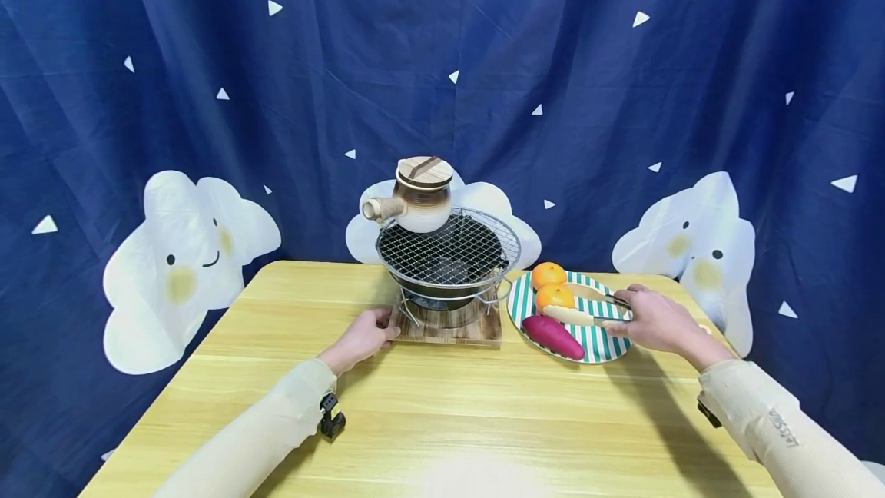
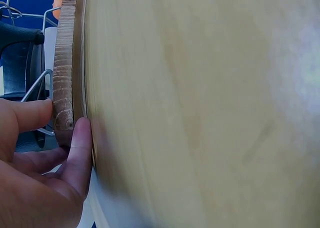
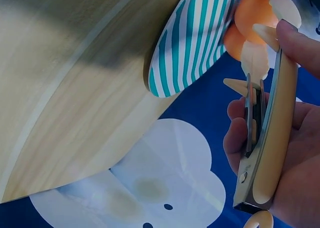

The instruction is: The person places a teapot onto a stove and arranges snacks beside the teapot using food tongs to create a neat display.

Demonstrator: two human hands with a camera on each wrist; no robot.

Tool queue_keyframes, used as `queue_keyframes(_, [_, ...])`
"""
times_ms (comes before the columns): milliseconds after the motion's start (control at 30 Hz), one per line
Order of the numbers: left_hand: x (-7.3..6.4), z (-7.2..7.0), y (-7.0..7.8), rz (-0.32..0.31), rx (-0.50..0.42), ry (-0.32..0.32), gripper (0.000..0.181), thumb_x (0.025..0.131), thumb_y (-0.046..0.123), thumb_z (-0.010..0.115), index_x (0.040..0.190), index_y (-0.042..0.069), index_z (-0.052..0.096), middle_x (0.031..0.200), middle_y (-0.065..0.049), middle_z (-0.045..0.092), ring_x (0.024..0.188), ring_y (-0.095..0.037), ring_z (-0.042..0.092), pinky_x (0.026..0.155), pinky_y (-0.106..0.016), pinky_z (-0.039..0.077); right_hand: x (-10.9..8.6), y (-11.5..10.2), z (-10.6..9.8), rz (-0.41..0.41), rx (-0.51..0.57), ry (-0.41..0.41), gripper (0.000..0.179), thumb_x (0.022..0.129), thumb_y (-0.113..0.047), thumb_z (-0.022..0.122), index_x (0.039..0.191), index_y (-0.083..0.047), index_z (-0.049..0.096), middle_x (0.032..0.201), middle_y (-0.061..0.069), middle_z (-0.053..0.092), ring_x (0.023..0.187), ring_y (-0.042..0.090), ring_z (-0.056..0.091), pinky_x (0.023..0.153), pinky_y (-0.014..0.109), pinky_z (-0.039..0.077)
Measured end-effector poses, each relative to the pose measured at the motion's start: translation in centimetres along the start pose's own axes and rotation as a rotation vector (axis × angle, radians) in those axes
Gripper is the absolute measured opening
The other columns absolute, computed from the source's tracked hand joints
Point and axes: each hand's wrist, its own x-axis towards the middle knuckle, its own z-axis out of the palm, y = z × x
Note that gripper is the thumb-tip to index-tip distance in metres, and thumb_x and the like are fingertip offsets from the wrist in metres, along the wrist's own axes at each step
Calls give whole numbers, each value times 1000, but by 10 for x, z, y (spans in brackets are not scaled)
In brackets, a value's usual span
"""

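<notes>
My left hand (image 1: 363,338) pinches the near left corner of a square wooden board (image 2: 64,73), thumb on one face and a finger against the other. On that board stands a round black grill with a wire mesh (image 1: 442,252). My right hand (image 1: 657,319) grips a pair of tongs (image 3: 276,133) with beige handles and tips. The tongs' tips lie on either side of the nearer orange (image 1: 555,299) on a striped plate (image 1: 607,341). A second orange (image 1: 548,273) sits behind it, and a purple sweet potato (image 1: 553,336) lies in front.
A brown and white clay pot (image 1: 423,206) with a wooden lid and side handle stands at the back of the grill mesh. Everything rests on a light wooden table (image 1: 442,413). A dark blue curtain (image 1: 311,60) with white clouds hangs behind it.
</notes>
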Motion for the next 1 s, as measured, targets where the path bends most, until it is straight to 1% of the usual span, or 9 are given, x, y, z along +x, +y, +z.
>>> queue_keyframes(100, [0,0,0,-6,3,-1,51,95,6,63,142,-9,49,120,-20,64,97,-24,68,83,-36,60,-1,1,-3,-8,1,6,76,79,-47,82,130,5,62,120,25,64,103,44,64,78,59,54])
queue_keyframes(233, [0,1,0,-17,3,2,50,95,6,63,142,-7,50,123,-20,63,97,-25,68,83,-36,60,-2,2,-7,-24,5,18,73,79,-47,82,126,4,64,116,23,65,98,39,65,78,58,54])
queue_keyframes(333, [0,1,-1,-12,7,4,50,95,5,63,142,-8,49,127,-22,63,97,-25,69,83,-37,60,-2,2,-11,-38,8,27,70,80,-46,82,125,4,65,115,23,66,97,38,65,80,57,54])
queue_keyframes(500, [1,1,0,-11,2,7,51,95,5,63,141,-9,49,131,-24,61,95,-26,69,83,-37,60,-2,0,-21,-58,-5,47,69,80,-45,82,124,6,65,114,24,67,99,41,65,84,59,53])
queue_keyframes(633, [2,1,-1,-3,11,2,50,94,5,63,140,-9,50,129,-24,62,96,-26,70,83,-38,60,-2,-2,-31,-57,-4,29,70,80,-43,82,125,8,64,116,26,66,103,45,64,87,60,52])
queue_keyframes(767, [2,1,-2,-16,23,9,51,95,6,63,142,-7,50,127,-23,63,93,-25,70,82,-37,60,-3,-2,-40,-47,11,11,72,81,-42,82,126,9,62,120,29,63,104,46,64,86,61,52])
queue_keyframes(1000, [3,2,-4,-17,39,15,53,96,9,62,144,-6,47,129,-22,63,90,-23,70,81,-36,59,-1,4,-54,-49,28,19,70,82,-39,82,127,11,61,121,32,62,103,46,64,87,61,52])
